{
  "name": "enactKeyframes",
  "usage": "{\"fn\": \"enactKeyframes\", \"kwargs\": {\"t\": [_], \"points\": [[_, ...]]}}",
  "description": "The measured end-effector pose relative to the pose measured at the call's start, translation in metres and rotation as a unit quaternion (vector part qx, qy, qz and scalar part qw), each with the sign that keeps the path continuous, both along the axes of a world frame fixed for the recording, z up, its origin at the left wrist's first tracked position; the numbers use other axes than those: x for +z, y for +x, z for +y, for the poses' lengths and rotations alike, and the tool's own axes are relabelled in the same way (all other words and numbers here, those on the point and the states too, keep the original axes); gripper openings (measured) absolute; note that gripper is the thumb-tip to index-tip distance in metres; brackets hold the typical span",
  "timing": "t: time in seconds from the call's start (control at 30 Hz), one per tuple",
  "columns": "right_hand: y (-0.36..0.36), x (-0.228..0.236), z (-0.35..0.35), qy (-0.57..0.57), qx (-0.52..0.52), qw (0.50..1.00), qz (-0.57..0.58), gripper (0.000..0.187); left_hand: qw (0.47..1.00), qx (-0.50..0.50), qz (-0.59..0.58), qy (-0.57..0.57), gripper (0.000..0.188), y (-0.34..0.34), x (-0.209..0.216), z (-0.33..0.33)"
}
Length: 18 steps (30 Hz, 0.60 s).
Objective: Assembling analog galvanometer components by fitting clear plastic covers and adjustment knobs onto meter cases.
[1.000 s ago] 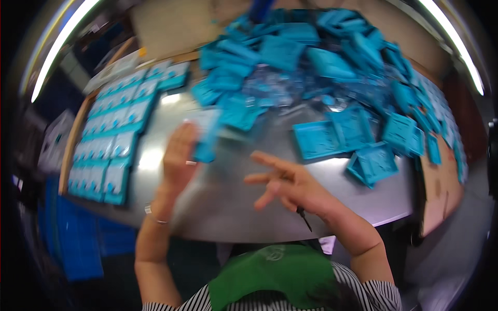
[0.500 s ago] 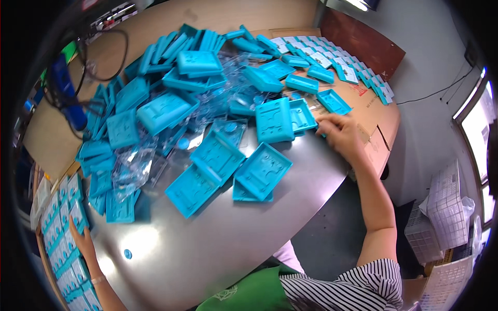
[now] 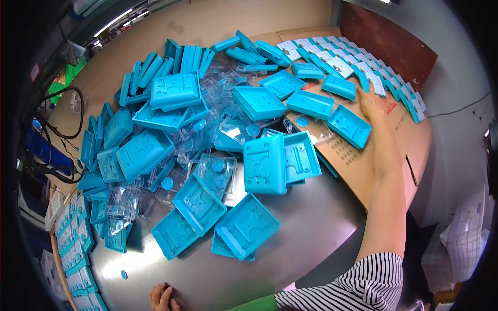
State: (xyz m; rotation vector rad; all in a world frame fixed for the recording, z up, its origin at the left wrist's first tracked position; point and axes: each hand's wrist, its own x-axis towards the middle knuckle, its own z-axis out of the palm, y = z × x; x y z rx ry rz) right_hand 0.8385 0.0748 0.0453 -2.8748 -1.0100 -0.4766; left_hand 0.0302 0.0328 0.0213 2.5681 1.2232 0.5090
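My right hand (image 3: 370, 103) is stretched to the far right, fingers apart, their tips at the edge of a white-faced teal case (image 3: 376, 84) in the nearest row there. Beside it lies a teal tray turned face down (image 3: 339, 87). At the lower edge my left hand (image 3: 163, 297) is curled over the metal table (image 3: 192, 282). A small dark spot shows at its fingertips, too small to name. Nearest to that hand are a small round teal disc (image 3: 124, 274) and several open teal trays (image 3: 248, 226) with moulded insides.
Teal trays are heaped with clear plastic covers (image 3: 124, 201) in the middle. White-faced cases stand in rows on cardboard (image 3: 386, 179) at right and in a wooden-edged tray (image 3: 58, 264) at left. A blue tool with cables (image 3: 49, 153) hangs at the left.
My right hand has moved farther away, from beside the middle trays to the rows of cases. My left hand has left the cases at left and come to the front. The view has shifted.
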Motion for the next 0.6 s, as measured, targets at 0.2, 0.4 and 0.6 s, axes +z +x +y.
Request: {"fn": "enactKeyframes", "kwargs": {"t": [0.2,0.4,0.6], "points": [[0.014,0.004,0.005,-0.009,-0.068,0.997,0.040,0.053,0.999,0.006,0.049,0.024,0.032,0.014,0.000,0.002],[-0.022,0.007,-0.011,0.050,-0.121,0.991,0.028,0.062,0.999,0.015,0.048,0.019,0.036,0.019,0.005,0.006],[-0.070,0.038,-0.084,0.377,0.173,0.905,-0.097,0.029,0.998,-0.050,-0.010,0.039,0.039,0.006,-0.006,0.014]]}}
